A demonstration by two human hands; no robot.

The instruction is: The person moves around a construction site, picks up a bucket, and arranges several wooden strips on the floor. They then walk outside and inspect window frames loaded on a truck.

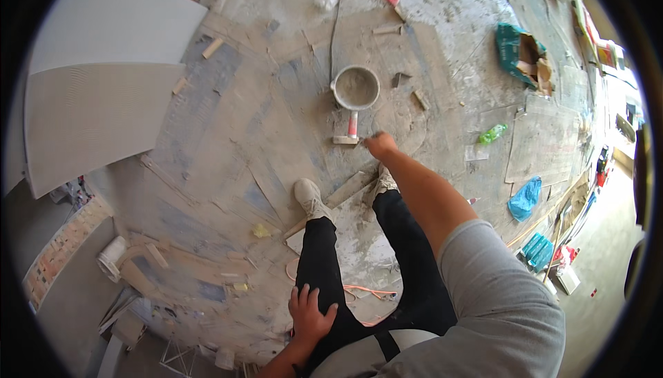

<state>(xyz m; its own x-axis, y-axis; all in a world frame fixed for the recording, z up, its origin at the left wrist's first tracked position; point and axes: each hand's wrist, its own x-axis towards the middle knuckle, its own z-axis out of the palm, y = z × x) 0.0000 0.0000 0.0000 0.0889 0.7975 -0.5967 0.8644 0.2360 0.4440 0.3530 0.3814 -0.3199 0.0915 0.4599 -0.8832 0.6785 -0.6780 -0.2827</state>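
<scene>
Bent over a T-shaped tool point(353, 127) near twelve o'clock.
Keeping to its three o'clock with curled right hand point(380, 144), unable to tell if clamped on anything; resting left hand point(313, 314), splayed, on a thigh point(321, 264).

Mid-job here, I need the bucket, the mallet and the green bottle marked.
Bucket point(378, 89): head view, right side of its rim.
Mallet point(353, 125): head view, red part of the handle.
Green bottle point(493, 134): head view, middle of its body.
</scene>
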